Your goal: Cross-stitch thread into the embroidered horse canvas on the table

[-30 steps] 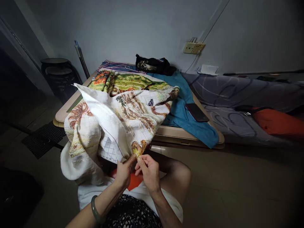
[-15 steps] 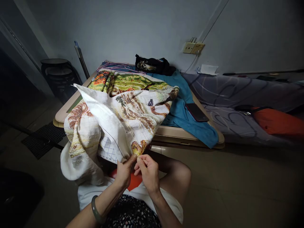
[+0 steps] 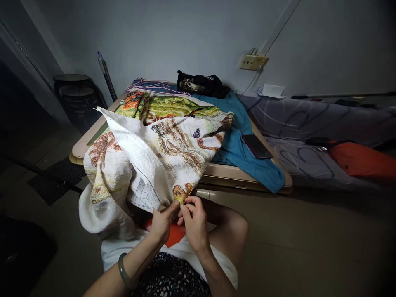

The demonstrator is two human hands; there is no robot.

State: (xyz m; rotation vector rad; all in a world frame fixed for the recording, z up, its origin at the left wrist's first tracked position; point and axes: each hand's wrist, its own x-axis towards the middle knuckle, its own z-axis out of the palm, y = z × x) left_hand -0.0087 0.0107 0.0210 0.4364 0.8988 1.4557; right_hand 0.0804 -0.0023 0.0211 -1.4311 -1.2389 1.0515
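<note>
A large cross-stitch cloth (image 3: pixel 173 142), white with a blue printed grid and brown, green and yellow stitching, spreads from the table down to my lap. My left hand (image 3: pixel 163 222) pinches its near edge, thumb on top beside a yellow-brown stitched patch (image 3: pixel 180 193). Thumb and forefinger of my right hand (image 3: pixel 194 225) are pressed together at that same patch, close to my left thumb. Whatever sits between the right fingertips is too small to make out. A white flap of the cloth is folded over toward the left hand.
Under the cloth stands a table (image 3: pixel 222 171) with a blue cloth (image 3: pixel 236 119). A phone (image 3: pixel 256 146) lies at its right, pink hangers (image 3: pixel 151 86) and a black bag (image 3: pixel 202 84) at the back. Stacked stools (image 3: pixel 77 97) stand left; an orange item (image 3: pixel 361 161) lies right.
My right hand has shifted very slightly upward at the stitched patch, its fingers a little more raised. The left hand and the cloth stay nearly the same.
</note>
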